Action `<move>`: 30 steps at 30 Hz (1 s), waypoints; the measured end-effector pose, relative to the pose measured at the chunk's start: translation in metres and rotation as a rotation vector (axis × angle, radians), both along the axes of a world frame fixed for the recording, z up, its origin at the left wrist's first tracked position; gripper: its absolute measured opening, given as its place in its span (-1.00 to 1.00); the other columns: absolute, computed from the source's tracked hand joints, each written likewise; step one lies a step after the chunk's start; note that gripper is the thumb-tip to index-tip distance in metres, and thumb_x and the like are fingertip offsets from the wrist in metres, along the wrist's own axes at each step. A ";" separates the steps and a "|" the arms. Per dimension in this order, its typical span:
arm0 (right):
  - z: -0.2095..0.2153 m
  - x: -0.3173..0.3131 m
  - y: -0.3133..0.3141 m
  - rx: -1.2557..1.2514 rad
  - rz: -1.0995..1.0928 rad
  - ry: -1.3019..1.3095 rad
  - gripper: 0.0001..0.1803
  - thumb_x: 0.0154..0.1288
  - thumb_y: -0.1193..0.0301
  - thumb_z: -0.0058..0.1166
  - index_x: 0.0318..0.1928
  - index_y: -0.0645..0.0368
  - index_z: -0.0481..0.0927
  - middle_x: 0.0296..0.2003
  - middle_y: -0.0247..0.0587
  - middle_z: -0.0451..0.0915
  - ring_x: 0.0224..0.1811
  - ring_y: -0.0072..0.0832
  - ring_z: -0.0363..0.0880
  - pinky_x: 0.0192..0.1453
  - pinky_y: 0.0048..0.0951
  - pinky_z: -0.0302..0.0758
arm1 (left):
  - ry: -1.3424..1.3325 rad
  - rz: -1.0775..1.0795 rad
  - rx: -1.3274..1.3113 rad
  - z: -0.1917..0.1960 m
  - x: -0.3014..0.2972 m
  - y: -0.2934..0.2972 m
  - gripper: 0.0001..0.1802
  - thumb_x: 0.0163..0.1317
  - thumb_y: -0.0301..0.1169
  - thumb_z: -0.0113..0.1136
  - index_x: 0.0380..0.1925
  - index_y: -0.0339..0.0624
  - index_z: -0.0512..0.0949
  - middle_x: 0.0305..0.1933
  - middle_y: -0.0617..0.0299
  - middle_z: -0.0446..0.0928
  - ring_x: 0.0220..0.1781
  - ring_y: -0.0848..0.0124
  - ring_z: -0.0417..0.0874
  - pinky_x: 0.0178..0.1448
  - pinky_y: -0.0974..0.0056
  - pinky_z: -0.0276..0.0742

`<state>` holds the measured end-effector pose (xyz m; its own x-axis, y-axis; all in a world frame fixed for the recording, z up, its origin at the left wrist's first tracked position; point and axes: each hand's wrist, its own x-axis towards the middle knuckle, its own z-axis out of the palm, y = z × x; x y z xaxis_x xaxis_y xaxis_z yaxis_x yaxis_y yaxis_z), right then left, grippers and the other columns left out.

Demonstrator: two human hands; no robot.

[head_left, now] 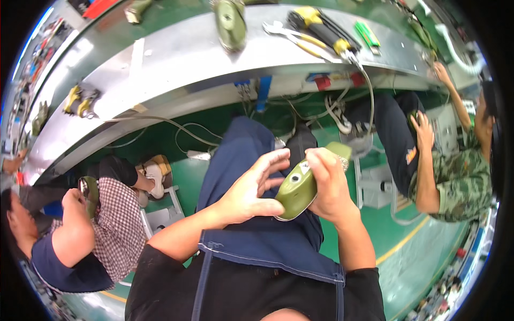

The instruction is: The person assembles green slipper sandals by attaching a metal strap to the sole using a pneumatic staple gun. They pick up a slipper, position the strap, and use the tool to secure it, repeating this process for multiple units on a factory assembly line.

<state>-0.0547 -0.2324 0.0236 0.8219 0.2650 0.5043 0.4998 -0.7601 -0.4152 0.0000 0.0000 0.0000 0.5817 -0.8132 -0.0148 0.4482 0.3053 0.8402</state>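
Note:
My right hand point(332, 184) is wrapped round an olive-green shoe-shaped piece point(300, 195), held tilted above my lap. A small round hole shows in its smooth face, and a pale, gathered edge point(344, 162) sticks out past my right fingers. Just left of it is my left hand point(251, 187), its fingers spread and curved. The left thumb reaches the piece's near end; whether it presses there I cannot tell. A dark blue apron point(241, 150) covers my legs beneath both hands.
Ahead runs a metal bench point(182, 59) bearing another olive-green shoe-shaped piece point(231, 27), yellow-handled pincers point(300, 38), a black-and-yellow hand tool point(326, 31) with a hose point(369, 88), and a small green item point(367, 35). One person point(91, 241) sits left, another point(450, 176) right.

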 end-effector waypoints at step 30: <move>-0.010 0.321 0.111 0.471 -0.155 0.246 -0.05 0.33 0.39 0.28 0.58 0.46 0.08 0.52 0.40 0.23 0.57 0.18 0.26 0.63 -0.13 0.24 | -0.305 1.262 0.525 0.046 0.231 0.184 -0.13 0.15 -0.52 0.29 0.50 -0.43 0.25 0.22 -0.11 0.56 0.12 0.22 0.65 0.23 0.22 0.59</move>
<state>0.2659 -0.1210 0.0135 0.9419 -0.0764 0.3272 0.2421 -0.5211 -0.8185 0.2306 0.1839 0.0462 0.9430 0.3148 0.1079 -0.1084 -0.0162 0.9940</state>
